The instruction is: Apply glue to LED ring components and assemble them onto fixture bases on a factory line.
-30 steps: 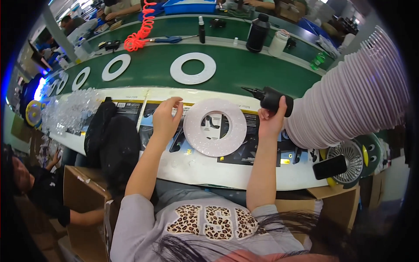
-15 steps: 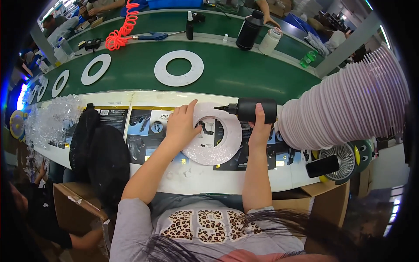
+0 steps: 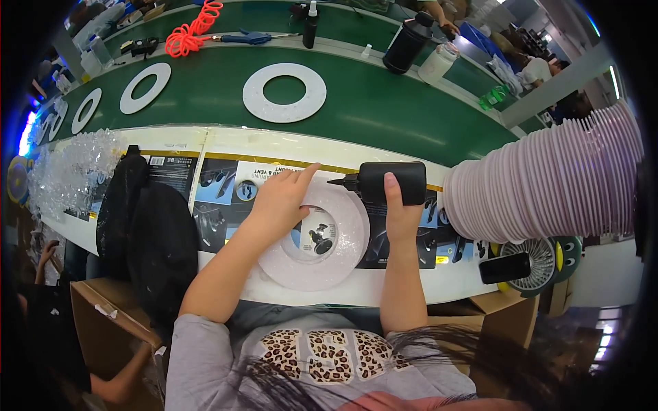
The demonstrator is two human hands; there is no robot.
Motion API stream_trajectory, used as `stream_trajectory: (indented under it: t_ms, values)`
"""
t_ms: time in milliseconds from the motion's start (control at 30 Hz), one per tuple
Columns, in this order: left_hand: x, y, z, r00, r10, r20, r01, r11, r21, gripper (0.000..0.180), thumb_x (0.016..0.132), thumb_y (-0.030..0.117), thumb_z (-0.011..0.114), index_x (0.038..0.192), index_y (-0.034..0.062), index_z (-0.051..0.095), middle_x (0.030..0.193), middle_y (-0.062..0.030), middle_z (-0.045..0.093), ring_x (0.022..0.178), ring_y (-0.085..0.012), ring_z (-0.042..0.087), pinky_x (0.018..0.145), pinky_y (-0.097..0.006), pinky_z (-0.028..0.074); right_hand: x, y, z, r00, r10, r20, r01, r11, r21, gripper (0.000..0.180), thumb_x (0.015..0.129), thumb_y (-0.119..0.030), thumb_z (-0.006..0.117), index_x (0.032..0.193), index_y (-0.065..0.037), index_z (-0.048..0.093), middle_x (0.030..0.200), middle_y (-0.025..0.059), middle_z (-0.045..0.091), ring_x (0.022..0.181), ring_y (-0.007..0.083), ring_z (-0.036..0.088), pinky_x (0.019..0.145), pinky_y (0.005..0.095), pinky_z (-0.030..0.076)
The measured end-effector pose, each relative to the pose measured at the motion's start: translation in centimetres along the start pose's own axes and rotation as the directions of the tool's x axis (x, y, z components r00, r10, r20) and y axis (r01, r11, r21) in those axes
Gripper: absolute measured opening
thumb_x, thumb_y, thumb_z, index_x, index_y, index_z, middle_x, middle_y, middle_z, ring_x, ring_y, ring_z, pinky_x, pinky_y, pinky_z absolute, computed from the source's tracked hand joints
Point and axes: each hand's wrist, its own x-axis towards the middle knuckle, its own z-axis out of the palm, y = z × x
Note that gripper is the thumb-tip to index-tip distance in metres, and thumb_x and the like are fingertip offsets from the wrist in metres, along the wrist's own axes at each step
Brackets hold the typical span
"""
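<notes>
A white speckled flat ring is in front of me above the printed sheets. My left hand grips its upper left side, thumb at the inner hole and index finger stretched along the far rim. My right hand is wrapped round a black squeeze bottle with a pointed nozzle. The bottle lies sideways in the grip, its tip pointing left over the ring's far edge. I cannot tell whether the tip touches the ring. Through the hole, part of a printed picture shows.
A tall leaning stack of white rings stands at right, beside a phone and a small fan. Several rings, one a white ring, lie on the green belt. A black bag and clear plastic wrap lie at left.
The ring has come nearer to me and slightly left, with my left hand still on it. The bottle has shifted slightly left and down in view. The whole view has tilted a little.
</notes>
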Motion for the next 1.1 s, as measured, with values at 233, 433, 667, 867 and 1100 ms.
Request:
stream_trajectory:
  t_ms: [233, 433, 667, 867, 1100]
  values:
    - [0.4, -1.6, -0.3, 0.996, 0.042, -0.079, -0.056, 0.982, -0.179, 0.067, 0.068, 0.02, 0.074, 0.126, 0.007, 0.043, 0.108, -0.0138, 0.057, 0.101, -0.0278, 0.052, 0.085, -0.036, 0.043, -0.2, 0.7, 0.8, 0.998, 0.02, 0.056, -0.015, 0.996, -0.088, 0.019, 0.084, -0.019, 0.063, 0.091, -0.001, 0.06, 0.084, 0.0031, 0.063, 0.076, 0.0104, 0.057, 0.071, 0.0249, 0.046]
    - [2.0, -4.3, 0.2, 0.934, -0.334, -0.124, 0.116, 0.614, -0.781, 0.027, 0.087, 0.024, 0.056, 0.103, 0.0019, 0.058, 0.093, -0.0078, 0.064, 0.085, -0.0153, 0.059, 0.077, -0.029, 0.046, -0.4, 0.9, 1.2, 0.995, 0.053, 0.09, -0.043, 0.992, -0.118, 0.021, 0.085, -0.021, 0.063, 0.091, -0.001, 0.06, 0.084, 0.004, 0.063, 0.076, 0.0103, 0.056, 0.07, 0.0242, 0.045]
    - [2.5, -5.9, 1.0, 0.829, -0.523, -0.2, -0.07, 0.258, -0.964, 0.026, 0.095, 0.022, 0.042, 0.089, 0.0016, 0.057, 0.077, -0.0067, 0.06, 0.07, -0.0099, 0.054, 0.067, -0.021, 0.044, -0.2, 1.1, 1.2, 0.993, 0.029, 0.114, -0.009, 0.984, -0.176, 0.021, 0.087, -0.021, 0.061, 0.092, 0.0, 0.06, 0.084, 0.004, 0.063, 0.077, 0.0108, 0.056, 0.071, 0.0241, 0.045]
    - [2.5, -7.7, 1.5, 0.8, -0.56, -0.216, -0.11, 0.217, -0.97, 0.026, 0.095, 0.023, 0.041, 0.09, 0.0019, 0.055, 0.075, -0.0053, 0.058, 0.068, -0.0094, 0.051, 0.065, -0.021, 0.043, -0.2, 1.1, 1.4, 0.993, 0.043, 0.107, -0.024, 0.985, -0.171, 0.021, 0.087, -0.021, 0.061, 0.092, 0.0, 0.061, 0.084, 0.0038, 0.063, 0.077, 0.0109, 0.056, 0.072, 0.0239, 0.045]
    - [2.5, -7.6, 1.5, 0.792, -0.571, -0.216, -0.102, 0.226, -0.969, 0.026, 0.095, 0.023, 0.04, 0.089, 0.0027, 0.055, 0.073, -0.0041, 0.057, 0.066, -0.0081, 0.05, 0.064, -0.02, 0.042, -0.2, 1.4, 1.3, 0.992, 0.071, 0.101, -0.053, 0.983, -0.174, 0.022, 0.086, -0.022, 0.062, 0.093, 0.0, 0.061, 0.085, 0.0036, 0.063, 0.078, 0.0104, 0.057, 0.072, 0.0233, 0.045]
